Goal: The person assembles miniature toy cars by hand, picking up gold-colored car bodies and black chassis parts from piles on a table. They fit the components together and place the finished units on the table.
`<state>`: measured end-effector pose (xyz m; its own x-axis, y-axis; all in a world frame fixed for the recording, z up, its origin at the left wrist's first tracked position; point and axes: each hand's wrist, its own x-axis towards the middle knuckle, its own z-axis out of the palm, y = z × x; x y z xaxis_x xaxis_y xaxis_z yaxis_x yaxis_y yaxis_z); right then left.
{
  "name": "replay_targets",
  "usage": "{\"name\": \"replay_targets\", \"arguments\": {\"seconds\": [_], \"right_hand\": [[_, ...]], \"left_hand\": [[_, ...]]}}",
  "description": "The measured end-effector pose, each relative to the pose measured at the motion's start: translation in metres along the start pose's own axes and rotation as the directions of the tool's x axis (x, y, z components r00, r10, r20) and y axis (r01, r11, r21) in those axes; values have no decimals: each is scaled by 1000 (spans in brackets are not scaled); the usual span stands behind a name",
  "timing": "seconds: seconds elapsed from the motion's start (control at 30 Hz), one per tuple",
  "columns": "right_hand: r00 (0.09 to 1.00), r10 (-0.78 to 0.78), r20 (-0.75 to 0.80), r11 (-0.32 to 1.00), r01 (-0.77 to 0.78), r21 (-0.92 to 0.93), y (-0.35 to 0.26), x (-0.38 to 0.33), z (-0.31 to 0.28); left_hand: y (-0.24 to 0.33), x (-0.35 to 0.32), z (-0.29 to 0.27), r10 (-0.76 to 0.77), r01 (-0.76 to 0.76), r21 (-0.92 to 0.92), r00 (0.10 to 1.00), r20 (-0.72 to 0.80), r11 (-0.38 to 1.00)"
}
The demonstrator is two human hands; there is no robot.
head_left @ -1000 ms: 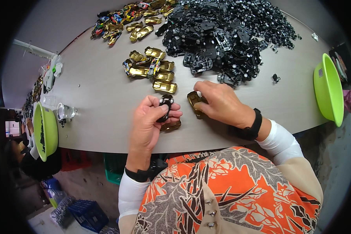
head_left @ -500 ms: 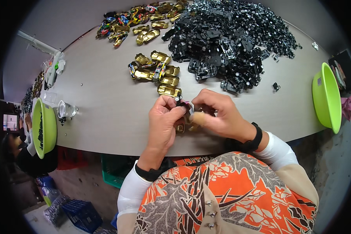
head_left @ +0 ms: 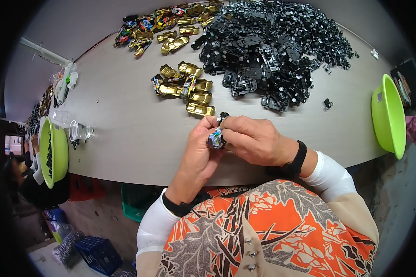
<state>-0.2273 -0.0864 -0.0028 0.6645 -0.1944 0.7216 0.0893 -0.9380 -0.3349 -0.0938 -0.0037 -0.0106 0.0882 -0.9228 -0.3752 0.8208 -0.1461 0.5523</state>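
Near the front of the table my two hands are closed together around small toy car parts. My left hand (head_left: pixel 196 150) pinches a toy car body (head_left: pixel 216 138) with a multicoloured printed surface. Against it, my right hand (head_left: pixel 259 141) presses with bent fingers, hiding much of the piece. A black part with a wheel (head_left: pixel 222 117) sticks up between the fingertips; whether it is joined to the body I cannot tell. Just beyond my hands lies a gold toy car body (head_left: pixel 200 109), closest of a small group of gold and printed ones.
A large heap of black toy car chassis (head_left: pixel 272 46) covers the far right. More gold and coloured bodies (head_left: pixel 178 42) lie at the back left. Green basins stand at the left (head_left: pixel 58 150) and right (head_left: pixel 386 115). Beside the left one is a clear cup (head_left: pixel 80 131). Another person sits far left.
My hands have come closer together, the right moving left. The multicoloured end of the car body now shows between them, and the gold piece seen beneath my hands is out of sight.
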Motion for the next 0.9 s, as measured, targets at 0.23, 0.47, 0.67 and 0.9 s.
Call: {"name": "replay_targets", "arguments": {"seconds": [0.23,0.47,0.67,0.9], "right_hand": [[824,566,-2,721,-494,485,2,1,-11],[738,618,269,526,-643,557,6,-8,-4],[683,629,371,379,-686,621,4,-9,-6],[599,684,416,100,-642,760,3,-5,-13]], "left_hand": [[6,6,-7,194,-186,180,981,-25,966],[5,4,-13,203,-215,332,977,69,918],[9,1,-17,93,-106,259,994,61,960],[15,-3,-7,59,-61,182,998,15,981]]}}
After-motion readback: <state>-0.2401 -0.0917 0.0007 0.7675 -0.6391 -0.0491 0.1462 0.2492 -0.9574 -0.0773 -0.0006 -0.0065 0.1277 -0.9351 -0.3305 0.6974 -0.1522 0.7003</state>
